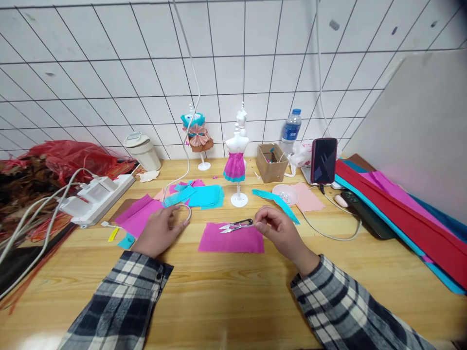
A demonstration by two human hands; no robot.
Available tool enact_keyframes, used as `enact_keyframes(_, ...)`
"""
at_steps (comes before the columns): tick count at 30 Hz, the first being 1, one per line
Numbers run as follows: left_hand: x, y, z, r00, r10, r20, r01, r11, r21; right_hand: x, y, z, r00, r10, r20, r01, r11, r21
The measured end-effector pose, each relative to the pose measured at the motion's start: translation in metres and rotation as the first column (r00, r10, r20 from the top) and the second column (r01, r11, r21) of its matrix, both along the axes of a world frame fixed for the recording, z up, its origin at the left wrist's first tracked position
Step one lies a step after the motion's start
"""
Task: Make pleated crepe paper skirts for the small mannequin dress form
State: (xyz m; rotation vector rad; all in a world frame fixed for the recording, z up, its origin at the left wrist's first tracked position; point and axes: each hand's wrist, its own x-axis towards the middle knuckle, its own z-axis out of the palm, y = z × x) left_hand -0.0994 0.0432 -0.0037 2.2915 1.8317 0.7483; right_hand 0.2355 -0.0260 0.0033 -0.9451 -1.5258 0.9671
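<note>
A pair of thread snips (236, 225) with a dark handle points its open blades left over a rectangle of magenta crepe paper or cloth (230, 243). My right hand (279, 228) has its fingertips pinched at the snips' rear end. To the left, my left hand (160, 231) is curled with a loop of white cable (190, 212) at its thumb and fingers. It sits beside another magenta piece (135, 214) and stacked turquoise pieces (206, 196). Behind the magenta rectangle stands a small white dress form (237, 143) wearing a magenta skirt (234, 166) with turquoise trim.
Further back are a decorated dress form (199, 131), a cardboard box (272, 163), a water bottle (291, 129) and a lidded cup (143, 150). A power strip (98, 199) lies left. At right are a propped phone (323, 160), a dark device (365, 214) and long coloured strips (397, 218).
</note>
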Motion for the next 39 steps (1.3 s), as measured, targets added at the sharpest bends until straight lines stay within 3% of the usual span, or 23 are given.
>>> enact_keyframes(2, 0.012, -0.007, 0.003, 1.0, 0.0, -0.01, 0.001, 0.995, 0.099, -0.005, -0.004, 0.001, 0.98, 0.168, -0.109, -0.178, 0.979, -0.097)
enact_keyframes(4, 0.029, -0.019, 0.008, 0.979, -0.132, 0.153, 0.107, 0.981, 0.16, -0.011, -0.01, 0.003, 0.942, 0.272, -0.199, -0.305, 0.938, -0.164)
enact_keyframes(7, 0.055, -0.04, 0.013, 0.806, -0.451, 0.384, 0.458, 0.885, 0.077, -0.018, -0.016, 0.005, 0.921, 0.309, -0.239, -0.36, 0.908, -0.213)
enact_keyframes(10, 0.069, -0.05, 0.012, 0.683, -0.556, 0.474, 0.633, 0.774, -0.003, -0.021, -0.017, 0.006, 0.933, 0.269, -0.238, -0.321, 0.922, -0.216)
enact_keyframes(12, 0.072, -0.05, 0.011, 0.685, -0.547, 0.482, 0.634, 0.773, -0.024, -0.022, -0.015, 0.006, 0.952, 0.212, -0.222, -0.258, 0.944, -0.207)
enact_keyframes(14, 0.071, -0.048, 0.011, 0.731, -0.52, 0.442, 0.588, 0.809, -0.02, -0.021, -0.013, 0.006, 0.973, 0.156, -0.17, -0.189, 0.962, -0.197)
enact_keyframes(16, 0.07, -0.046, 0.013, 0.785, -0.508, 0.354, 0.544, 0.839, 0.0, -0.019, -0.01, 0.005, 0.997, 0.062, -0.038, -0.068, 0.982, -0.175)
enact_keyframes(18, 0.07, -0.046, 0.014, 0.824, -0.517, 0.232, 0.523, 0.851, 0.042, -0.014, -0.008, 0.003, 0.98, -0.111, 0.163, 0.127, 0.988, -0.09)
enact_keyframes(19, 0.071, -0.047, 0.015, 0.835, -0.524, 0.168, 0.52, 0.851, 0.069, -0.011, -0.007, 0.003, 0.942, -0.226, 0.247, 0.24, 0.97, -0.026)
enact_keyframes(21, 0.073, -0.051, 0.016, 0.845, -0.532, 0.054, 0.522, 0.843, 0.126, -0.006, -0.007, 0.004, 0.825, -0.468, 0.317, 0.449, 0.883, 0.135)
enact_keyframes(23, 0.076, -0.055, 0.017, 0.839, -0.543, -0.039, 0.542, 0.825, 0.162, -0.008, -0.012, 0.008, 0.735, -0.62, 0.275, 0.536, 0.779, 0.325)
enact_keyframes(25, 0.079, -0.059, 0.017, 0.82, -0.561, -0.115, 0.573, 0.803, 0.165, -0.017, -0.021, 0.014, 0.763, -0.585, 0.274, 0.4, 0.761, 0.51)
enact_keyframes(26, 0.08, -0.061, 0.016, 0.807, -0.574, -0.142, 0.591, 0.79, 0.165, -0.024, -0.026, 0.017, 0.818, -0.463, 0.342, 0.228, 0.805, 0.547)
enact_keyframes(27, 0.081, -0.062, 0.016, 0.794, -0.587, -0.158, 0.608, 0.776, 0.169, -0.032, -0.03, 0.019, 0.839, -0.319, 0.441, 0.048, 0.85, 0.524)
enact_keyframes(29, 0.082, -0.064, 0.016, 0.779, -0.609, -0.153, 0.628, 0.756, 0.186, -0.047, -0.036, 0.02, 0.813, -0.206, 0.545, -0.103, 0.87, 0.482)
enact_keyframes(33, 0.083, -0.066, 0.017, 0.786, -0.612, -0.082, 0.617, 0.772, 0.152, -0.059, -0.035, 0.008, 0.77, -0.201, 0.605, -0.089, 0.906, 0.414)
enact_keyframes(39, 0.084, -0.066, 0.012, 0.796, -0.605, 0.014, 0.604, 0.796, 0.038, -0.051, -0.026, -0.004, 0.811, -0.116, 0.573, -0.072, 0.953, 0.294)
